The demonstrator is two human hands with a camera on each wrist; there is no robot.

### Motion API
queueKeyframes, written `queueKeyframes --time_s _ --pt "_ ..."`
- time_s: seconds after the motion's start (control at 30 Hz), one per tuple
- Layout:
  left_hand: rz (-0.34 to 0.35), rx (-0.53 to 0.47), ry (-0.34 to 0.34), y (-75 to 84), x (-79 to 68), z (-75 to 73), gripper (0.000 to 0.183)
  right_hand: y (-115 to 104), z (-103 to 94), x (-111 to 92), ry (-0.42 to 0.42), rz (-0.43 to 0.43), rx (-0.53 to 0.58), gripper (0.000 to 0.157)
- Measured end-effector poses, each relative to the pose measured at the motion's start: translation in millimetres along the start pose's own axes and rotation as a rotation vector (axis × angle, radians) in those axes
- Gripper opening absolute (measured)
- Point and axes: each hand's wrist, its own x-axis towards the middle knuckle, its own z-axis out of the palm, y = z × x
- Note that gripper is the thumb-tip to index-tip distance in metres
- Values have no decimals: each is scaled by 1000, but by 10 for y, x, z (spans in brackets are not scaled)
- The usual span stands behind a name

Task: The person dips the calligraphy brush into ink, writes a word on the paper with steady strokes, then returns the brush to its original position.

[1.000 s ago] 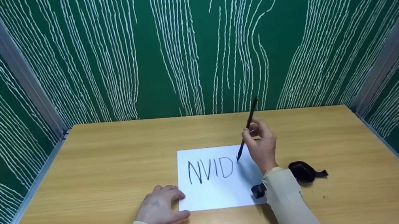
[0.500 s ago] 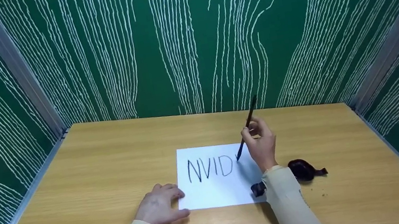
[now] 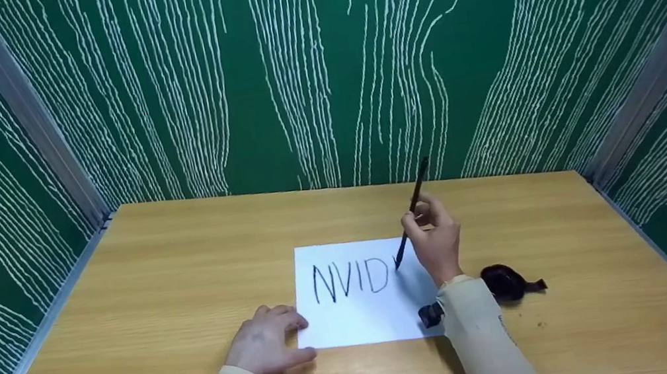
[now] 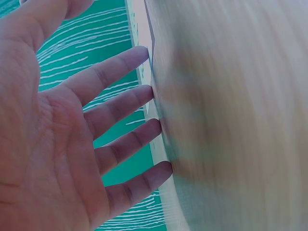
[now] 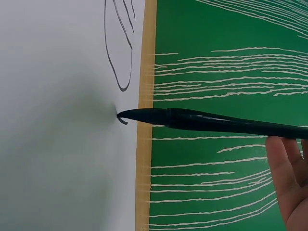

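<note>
A white sheet of paper lies on the table, with the letters NVID written on it in black. My right hand pinches a black ink brush, slanted with its tip on the paper just right of the D. In the right wrist view, a short dark mark shows beside the tip of the brush. My left hand rests at the sheet's left edge, thumb and fingers spread. The left wrist view shows the left hand's fingertips touching the surface; it holds nothing.
A black, glossy dish with a short handle stands right of the paper, partly behind the right sleeve. Small specks lie below it. Green walls with white lines enclose the wooden table at the back and sides.
The head view has tilted very slightly. Both hands, the paper and the dish keep about the same places, and the brush tip stays near the same spot beside the D.
</note>
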Motion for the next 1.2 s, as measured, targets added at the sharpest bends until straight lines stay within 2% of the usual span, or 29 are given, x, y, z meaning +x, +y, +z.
queueKeyframes --time_s 0.63,1.2 --pt "-18 0 -23 11 3 -11 50 -10 -7 -4 -7 32 -15 21" --pt "-55 -10 -54 19 5 -13 50 -13 -13 -1 -8 22 -12 22"
